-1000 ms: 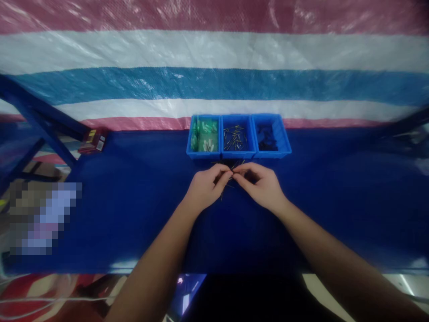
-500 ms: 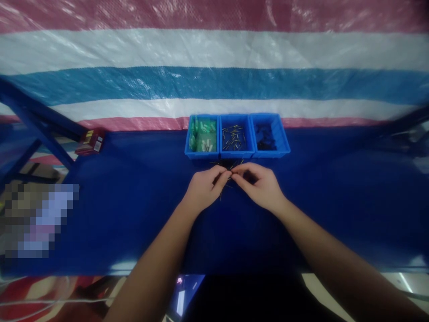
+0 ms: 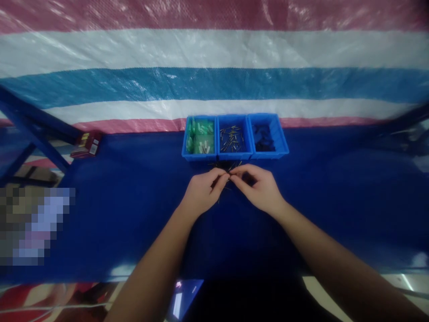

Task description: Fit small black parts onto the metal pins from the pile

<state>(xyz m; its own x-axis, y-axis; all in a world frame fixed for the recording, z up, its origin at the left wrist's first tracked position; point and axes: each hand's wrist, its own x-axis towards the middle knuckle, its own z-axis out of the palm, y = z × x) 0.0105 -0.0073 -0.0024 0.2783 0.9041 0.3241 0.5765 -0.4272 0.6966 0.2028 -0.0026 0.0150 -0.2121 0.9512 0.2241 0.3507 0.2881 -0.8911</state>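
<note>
My left hand [image 3: 205, 190] and my right hand [image 3: 257, 185] meet over the blue table, thumb and fingers of each pinched together. Whatever sits between the fingertips is too small and too hidden to name. Thin dark and brass-coloured pins [image 3: 235, 165] lie loose on the table just beyond and under the fingers. Behind them three blue bins stand side by side. The left bin [image 3: 200, 157] has small whitish pieces and green bags in it; the middle bin [image 3: 234, 156] contains slim metal pins; dark small parts lie in the right bin [image 3: 283, 138].
At the far left of the table [image 3: 335, 192] is a dark red box [image 3: 87, 144] beside a blue metal frame [image 3: 40, 129]. A striped plastic sheet [image 3: 214, 82] hangs behind the table's back edge. A pale cable runs below the front edge at left.
The view has shifted slightly, so the bins and box appear a little farther left. Both hands keep their pinch with fingertips together; nothing is visibly let go.
</note>
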